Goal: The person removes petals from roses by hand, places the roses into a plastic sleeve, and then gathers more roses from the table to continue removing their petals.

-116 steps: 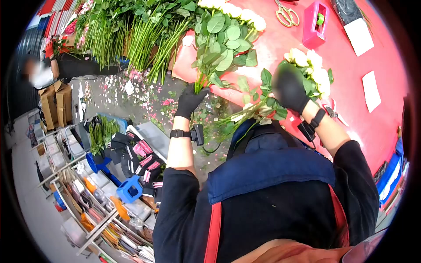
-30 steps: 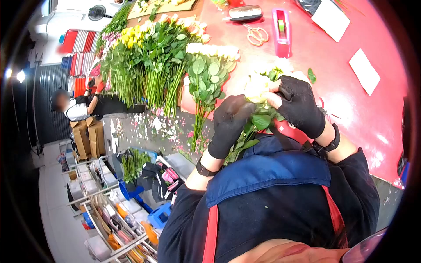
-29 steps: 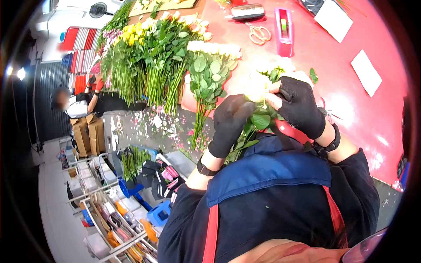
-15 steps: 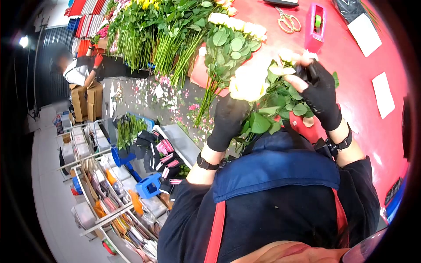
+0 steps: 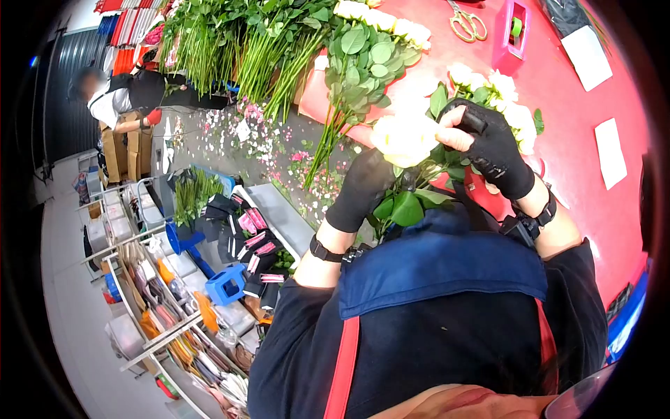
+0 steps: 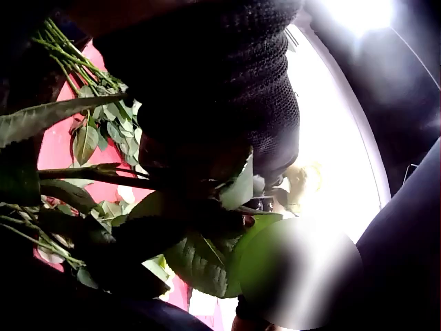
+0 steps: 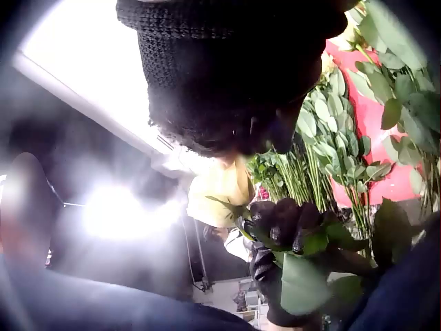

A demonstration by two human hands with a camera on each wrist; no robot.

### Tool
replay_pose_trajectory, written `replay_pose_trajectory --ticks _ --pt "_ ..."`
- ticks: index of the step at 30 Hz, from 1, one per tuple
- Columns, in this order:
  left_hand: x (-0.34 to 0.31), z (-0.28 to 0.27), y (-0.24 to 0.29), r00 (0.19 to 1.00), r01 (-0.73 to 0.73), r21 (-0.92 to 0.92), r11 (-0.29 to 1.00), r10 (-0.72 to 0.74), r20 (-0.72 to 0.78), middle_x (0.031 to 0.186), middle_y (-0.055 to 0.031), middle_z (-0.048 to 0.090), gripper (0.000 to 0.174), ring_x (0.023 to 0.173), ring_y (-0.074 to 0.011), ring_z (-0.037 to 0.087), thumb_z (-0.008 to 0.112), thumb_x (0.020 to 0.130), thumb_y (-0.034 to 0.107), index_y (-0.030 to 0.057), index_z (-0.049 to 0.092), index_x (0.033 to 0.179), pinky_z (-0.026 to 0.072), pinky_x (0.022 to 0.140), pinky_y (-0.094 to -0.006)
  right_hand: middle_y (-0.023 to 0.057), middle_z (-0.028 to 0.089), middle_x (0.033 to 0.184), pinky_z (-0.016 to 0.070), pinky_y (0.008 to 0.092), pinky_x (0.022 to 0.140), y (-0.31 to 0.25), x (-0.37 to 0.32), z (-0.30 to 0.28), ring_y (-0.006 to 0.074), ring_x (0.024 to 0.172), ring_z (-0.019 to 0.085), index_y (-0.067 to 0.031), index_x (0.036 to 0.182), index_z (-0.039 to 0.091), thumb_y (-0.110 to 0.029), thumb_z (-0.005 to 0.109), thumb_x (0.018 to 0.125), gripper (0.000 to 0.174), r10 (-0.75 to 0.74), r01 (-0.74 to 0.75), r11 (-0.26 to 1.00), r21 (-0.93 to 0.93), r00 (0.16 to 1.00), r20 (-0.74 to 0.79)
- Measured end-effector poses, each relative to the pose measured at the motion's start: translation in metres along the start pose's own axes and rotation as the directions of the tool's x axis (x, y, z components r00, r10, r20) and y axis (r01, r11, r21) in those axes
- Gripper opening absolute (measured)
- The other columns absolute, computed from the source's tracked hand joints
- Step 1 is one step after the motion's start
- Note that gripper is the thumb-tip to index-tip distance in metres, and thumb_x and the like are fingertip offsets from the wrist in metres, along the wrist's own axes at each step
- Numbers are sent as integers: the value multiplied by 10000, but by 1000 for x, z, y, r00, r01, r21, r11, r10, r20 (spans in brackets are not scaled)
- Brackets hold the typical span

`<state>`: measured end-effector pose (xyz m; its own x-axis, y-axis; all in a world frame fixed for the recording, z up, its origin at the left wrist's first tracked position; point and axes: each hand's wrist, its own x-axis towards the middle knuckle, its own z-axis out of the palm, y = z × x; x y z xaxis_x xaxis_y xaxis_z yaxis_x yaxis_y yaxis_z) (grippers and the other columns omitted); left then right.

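Right hand (image 5: 490,148) has shifted left since the earlier frame, bringing its fingertips to the rose (image 5: 402,140). Left to right: left hand (image 5: 364,188), near frame centre, is curled round it just under the bloom; rose sits upper centre; right hand touches the petals' right edge, pinch unconfirmed owing to glare. Rose judged light, petals soft and easily bruised; best held by its stem.
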<state>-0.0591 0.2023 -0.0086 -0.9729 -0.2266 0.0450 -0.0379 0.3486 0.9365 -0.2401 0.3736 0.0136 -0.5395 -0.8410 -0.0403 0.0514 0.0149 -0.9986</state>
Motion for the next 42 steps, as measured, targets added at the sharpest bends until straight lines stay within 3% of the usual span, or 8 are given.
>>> replay_pose_trajectory --ticks 8,11,19,22,28,31,35,42 --pt "1 3 10 921 296 -482 824 -381 -85 1142 -96 660 332 998 -160 634 480 1007 171 -11 557 1274 501 863 -300 81 639 1003 485 327 850 -17 -6 7 198 957 623 -29 893 653 -34 683 808 90 -511 500 787 -363 857 71" --pt "-5 0 -4 969 128 -306 943 -185 -163 1145 -95 657 341 988 -159 636 470 1008 164 -10 541 1292 505 853 -294 89 640 1020 485 333 861 -13 -1 3 211 954 624 -31 994 654 -33 653 827 166 -440 437 875 -207 897 31" --pt "-18 -3 -16 973 211 -305 929 -229 -23 1196 -88 655 310 1079 -177 619 490 992 117 -7 599 1255 476 966 -325 38 587 746 443 285 629 -5 6 19 132 664 565 -15 985 702 -129 755 803 221 -50 68 988 -136 990 134" --pt "-20 -3 -16 960 238 -345 908 -274 -58 1163 -87 670 301 1058 -181 627 533 982 126 -8 609 1240 487 945 -330 67 597 736 444 305 613 2 11 19 177 658 584 -9 909 706 -89 761 775 165 -293 329 917 -224 939 180" --pt "-21 -2 -17 995 56 148 987 -42 -96 1096 -74 692 281 997 -165 646 596 956 142 1 639 1195 512 882 -340 99 582 696 445 353 585 -2 10 33 243 652 594 -19 851 701 -69 751 768 109 -476 492 819 -296 870 131" --pt "-24 -4 -14 996 74 152 986 -66 -59 1129 -154 660 284 983 -289 657 539 985 148 -4 601 1217 522 844 -383 99 579 691 447 357 581 0 9 42 245 642 586 -19 832 693 -69 745 779 89 -596 581 689 -434 794 119" --pt "-24 -1 -9 972 196 -198 960 -217 -91 1096 -80 686 305 991 -187 646 585 983 211 9 627 1208 502 877 -335 81 577 704 438 316 584 -1 7 35 201 628 569 -17 833 691 -66 738 790 80 -362 367 895 -252 930 67" --pt "-23 -2 -22 984 90 128 988 -69 -165 1123 -56 671 329 973 -154 633 586 992 201 -3 592 1251 508 866 -316 69 585 732 440 306 607 3 6 32 191 659 574 -24 797 665 -76 732 799 84 -308 296 915 -273 951 -3"
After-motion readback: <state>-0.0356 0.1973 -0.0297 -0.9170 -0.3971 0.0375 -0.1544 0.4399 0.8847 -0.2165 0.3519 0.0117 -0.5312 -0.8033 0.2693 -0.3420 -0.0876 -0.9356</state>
